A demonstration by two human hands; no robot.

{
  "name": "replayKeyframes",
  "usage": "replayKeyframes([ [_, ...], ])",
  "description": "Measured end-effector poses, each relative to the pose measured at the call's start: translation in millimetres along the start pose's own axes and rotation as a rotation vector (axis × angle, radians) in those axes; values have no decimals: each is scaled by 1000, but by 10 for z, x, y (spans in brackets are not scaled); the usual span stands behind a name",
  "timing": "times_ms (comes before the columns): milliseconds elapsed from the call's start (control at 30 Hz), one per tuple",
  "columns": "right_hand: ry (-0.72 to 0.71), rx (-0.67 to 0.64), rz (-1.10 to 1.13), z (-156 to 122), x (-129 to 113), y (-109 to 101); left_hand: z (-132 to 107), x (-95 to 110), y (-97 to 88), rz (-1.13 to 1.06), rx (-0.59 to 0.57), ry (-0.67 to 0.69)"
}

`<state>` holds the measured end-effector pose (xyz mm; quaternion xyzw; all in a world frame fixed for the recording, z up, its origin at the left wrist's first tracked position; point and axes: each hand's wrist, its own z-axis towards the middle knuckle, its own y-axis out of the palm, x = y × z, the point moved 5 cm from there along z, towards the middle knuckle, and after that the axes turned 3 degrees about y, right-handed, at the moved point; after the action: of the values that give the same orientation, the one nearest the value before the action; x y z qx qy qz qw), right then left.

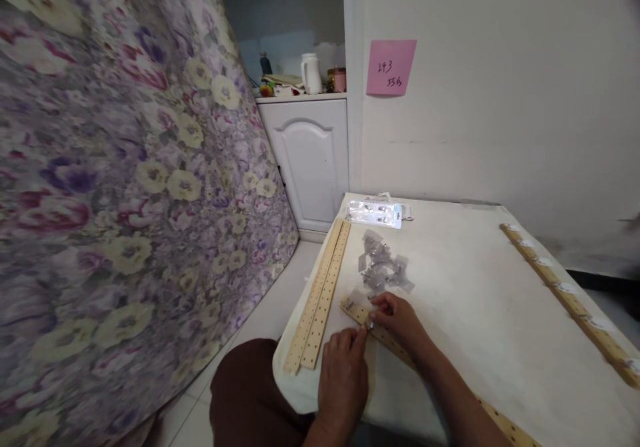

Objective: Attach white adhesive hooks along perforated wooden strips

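Note:
A pale wooden strip with holes (393,344) runs diagonally under both my hands on the white-covered table. My left hand (344,370) is closed at the strip's near edge, its fingertips against it. My right hand (397,320) reaches over from the far side, thumb and fingers pinched together. A small shiny metal piece (371,325) shows between the fingertips of both hands; its exact kind is too small to tell. At the strip's left end lies a greyish clear plastic piece with metal on it (352,304). Just beyond is a pile of similar plastic pieces (380,267) with metal parts.
Two more perforated wooden strips (320,300) lie along the table's left edge. A clear blister pack (373,213) rests at the back. On the right edge, a wooden strip (565,293) carries several whitish pieces. A floral curtain (125,200) hangs at left.

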<state>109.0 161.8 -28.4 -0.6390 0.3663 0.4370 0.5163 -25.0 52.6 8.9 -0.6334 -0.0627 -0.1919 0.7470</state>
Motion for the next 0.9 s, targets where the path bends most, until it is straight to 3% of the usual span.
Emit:
replayKeyframes([
  [400, -19, 23, 30, -23, 4, -1, -6, -18, -14, -19, 2, -14],
  [567, -19, 129, 31, -31, 45, -135, -12, -29, -21, -35, 15, -32],
  [700, -17, 198, -100, 46, 68, -218, -20, -37, -24, -45, 37, -58],
  [900, 37, 212, -325, 181, -4, -165, -33, -31, -39, -44, 35, -57],
])
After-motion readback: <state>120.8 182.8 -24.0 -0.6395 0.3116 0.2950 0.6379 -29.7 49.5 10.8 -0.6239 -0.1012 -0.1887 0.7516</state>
